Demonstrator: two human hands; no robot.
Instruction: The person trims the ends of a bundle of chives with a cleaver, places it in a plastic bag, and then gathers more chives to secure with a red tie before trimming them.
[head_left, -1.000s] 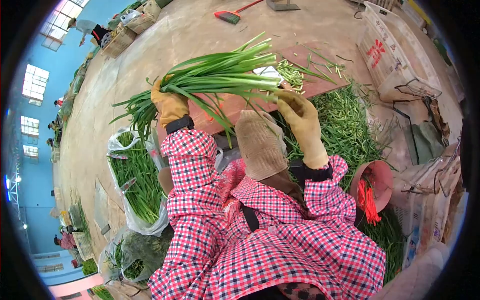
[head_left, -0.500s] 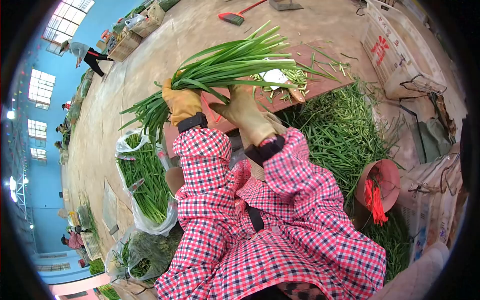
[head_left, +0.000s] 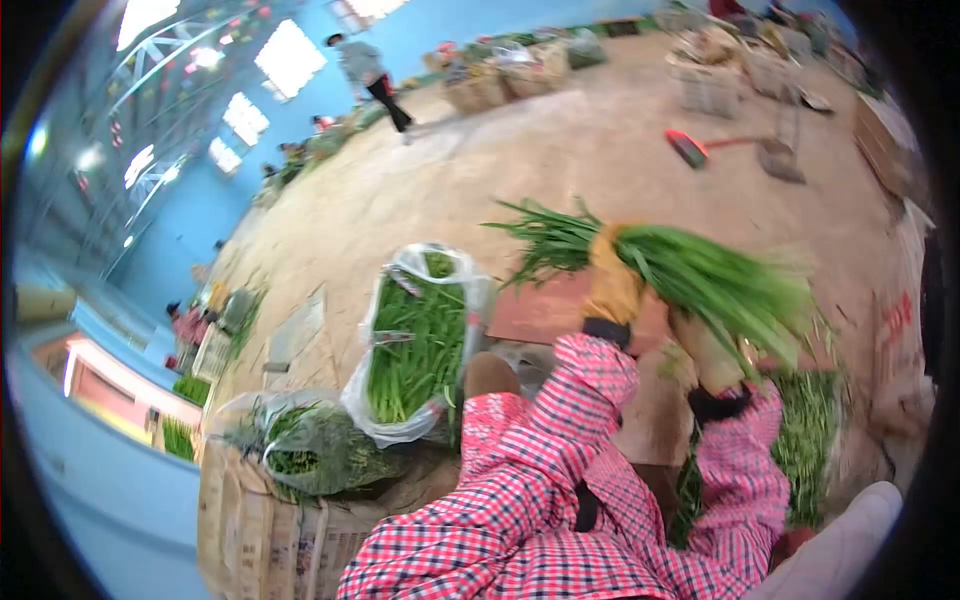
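Observation:
My left hand (head_left: 612, 275), in an orange work glove, is closed round a bunch of garlic chives (head_left: 705, 265) held above a reddish board (head_left: 535, 312). Leaf tips fan out on the left; the stalk ends, to the right, are smeared by motion. Just under that stalk end is my right hand (head_left: 705, 350) in a pale glove, its fingers blurred and partly covered by the chives. Beneath and behind my right sleeve lies a pile of loose green cuttings (head_left: 805, 430).
An open plastic bag of chives (head_left: 418, 350) stands to my left, with another bag of greens (head_left: 325, 450) nearer me. Beyond the board lie a red broom (head_left: 688, 148) and a dustpan (head_left: 780, 160). A person (head_left: 368, 80) walks near crates (head_left: 510, 80) at the back.
My view has swung right-to-left, bringing the bags nearer the middle. The chives' stalk end has tipped down to the right, and my right hand has gone beneath it.

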